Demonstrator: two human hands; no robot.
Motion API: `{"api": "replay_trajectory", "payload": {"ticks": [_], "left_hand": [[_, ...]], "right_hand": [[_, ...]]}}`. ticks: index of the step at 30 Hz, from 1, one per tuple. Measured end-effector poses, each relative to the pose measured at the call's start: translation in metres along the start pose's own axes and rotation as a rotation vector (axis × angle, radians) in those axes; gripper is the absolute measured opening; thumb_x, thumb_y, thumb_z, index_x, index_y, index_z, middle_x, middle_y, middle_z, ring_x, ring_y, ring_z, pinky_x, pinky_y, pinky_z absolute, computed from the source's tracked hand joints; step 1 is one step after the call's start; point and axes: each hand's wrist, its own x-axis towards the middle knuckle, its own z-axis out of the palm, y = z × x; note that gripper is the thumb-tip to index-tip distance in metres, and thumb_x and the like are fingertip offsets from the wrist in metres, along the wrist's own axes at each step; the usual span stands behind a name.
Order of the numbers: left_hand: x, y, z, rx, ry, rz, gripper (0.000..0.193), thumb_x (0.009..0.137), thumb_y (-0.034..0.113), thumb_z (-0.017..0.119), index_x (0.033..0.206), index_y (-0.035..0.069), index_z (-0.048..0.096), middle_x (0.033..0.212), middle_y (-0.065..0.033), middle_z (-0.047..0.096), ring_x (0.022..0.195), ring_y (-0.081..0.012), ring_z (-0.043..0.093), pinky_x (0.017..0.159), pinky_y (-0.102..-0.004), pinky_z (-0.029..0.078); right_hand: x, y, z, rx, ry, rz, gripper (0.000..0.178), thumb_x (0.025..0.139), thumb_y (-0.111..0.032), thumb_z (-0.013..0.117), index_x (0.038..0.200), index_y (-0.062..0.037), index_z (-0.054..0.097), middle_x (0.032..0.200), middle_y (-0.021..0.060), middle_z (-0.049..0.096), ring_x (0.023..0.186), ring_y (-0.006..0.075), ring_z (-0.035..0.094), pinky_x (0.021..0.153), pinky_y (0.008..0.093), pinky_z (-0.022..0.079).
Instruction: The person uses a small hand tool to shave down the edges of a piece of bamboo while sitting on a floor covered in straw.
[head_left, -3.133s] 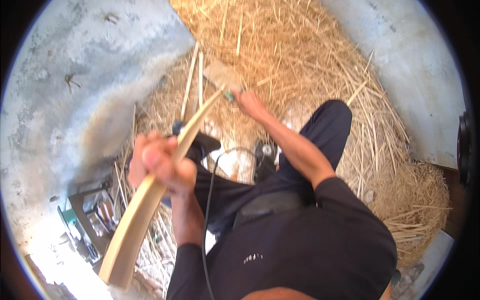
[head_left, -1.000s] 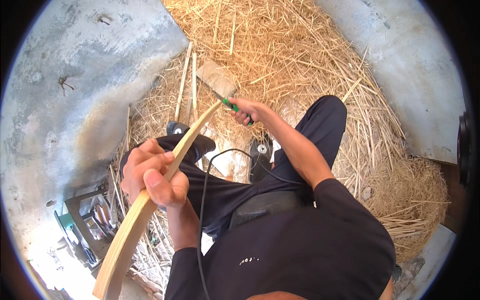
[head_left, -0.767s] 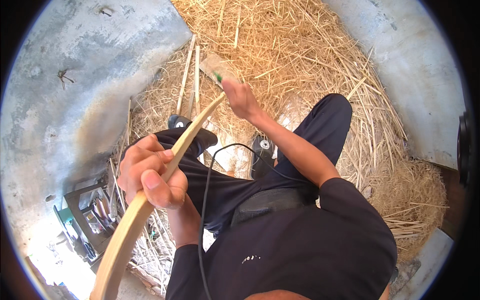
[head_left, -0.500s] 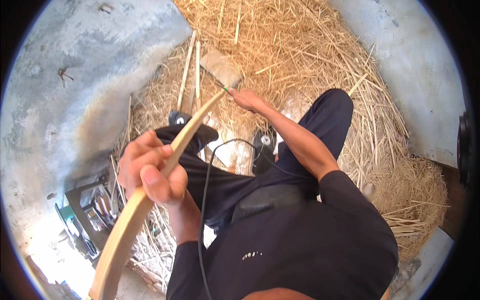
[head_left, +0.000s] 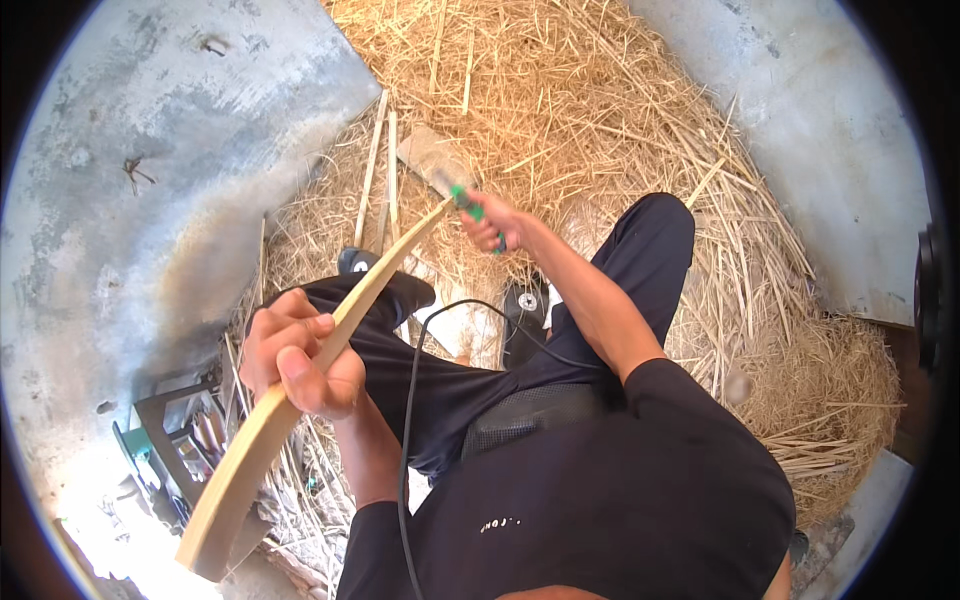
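My left hand (head_left: pixel 305 355) is closed round a long, slightly curved strip of pale wood or bamboo (head_left: pixel 235 475). The strip slants from its thick end at the lower left up to a thin tip near my other hand. My right hand (head_left: pixel 495 222) grips a green-handled knife (head_left: pixel 468 207) beside that tip. Motion blurs its metal end, so the blade's full shape cannot be told. Whether the knife touches the strip is unclear. Just beyond it a flat brownish slab (head_left: pixel 425 150) lies among the shavings.
Straw-like shavings and thin sticks (head_left: pixel 540 90) cover the ground. Grey walls (head_left: pixel 180 120) stand left and right. A dark-framed box with small items (head_left: pixel 185 440) sits at lower left. A black cable (head_left: pixel 409 420) runs over my lap between my bent legs.
My right hand has turned, so more of the green handle shows. The knife is now blurred. My left hand keeps its grip on the strip, and the view has shifted slightly.
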Motion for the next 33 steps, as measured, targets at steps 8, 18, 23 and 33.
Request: {"api": "replay_trajectory", "payload": {"ticks": [8, 18, 23, 33], "left_hand": [[-0.003, 0.0, -0.011, 0.058, 0.018, -0.023, 0.027, 0.076, 0.024, 0.043, 0.056, 0.007, 0.038, 0.05, -0.0048, 0.032, 0.042, -0.013, 0.031, 0.045, -0.0282, 0.027], [-0.005, 0.001, -0.006, 0.039, 0.0, -0.034, 0.027, 0.075, 0.023, 0.044, 0.054, 0.007, 0.035, 0.048, -0.0047, 0.031, 0.043, -0.0123, 0.029, 0.045, -0.0278, 0.027], [-0.006, 0.007, -0.005, 0.059, -0.008, -0.056, 0.027, 0.075, 0.022, 0.044, 0.054, 0.007, 0.036, 0.049, -0.0049, 0.031, 0.044, -0.0124, 0.029, 0.046, -0.0274, 0.028], [0.002, 0.008, 0.002, 0.189, 0.216, -0.1, 0.027, 0.074, 0.021, 0.043, 0.052, 0.011, 0.031, 0.044, -0.0024, 0.025, 0.05, -0.0131, 0.03, 0.041, -0.0239, 0.027]], "right_hand": [[-0.041, -0.024, 0.051, -0.656, 0.478, -0.619, 0.063, 0.097, -0.053, 0.024, 0.063, -0.0049, 0.045, 0.049, 0.0056, 0.043, 0.042, 0.0182, 0.04, 0.041, 0.0363, 0.039], [-0.008, 0.004, 0.009, 0.477, -0.363, 0.38, 0.057, 0.093, -0.063, 0.023, 0.067, -0.0132, 0.034, 0.045, -0.0074, 0.023, 0.035, 0.0049, 0.023, 0.031, 0.0244, 0.019], [-0.031, -0.038, 0.039, -0.418, 0.489, -0.735, 0.055, 0.097, -0.051, 0.03, 0.063, -0.0087, 0.041, 0.041, 0.0014, 0.038, 0.031, 0.0161, 0.036, 0.031, 0.0323, 0.028], [-0.008, 0.045, 0.011, -0.911, 0.499, 0.068, 0.063, 0.097, -0.049, 0.026, 0.097, 0.002, 0.063, 0.07, 0.0229, 0.063, 0.069, 0.0311, 0.064, 0.065, 0.0464, 0.05]]}}
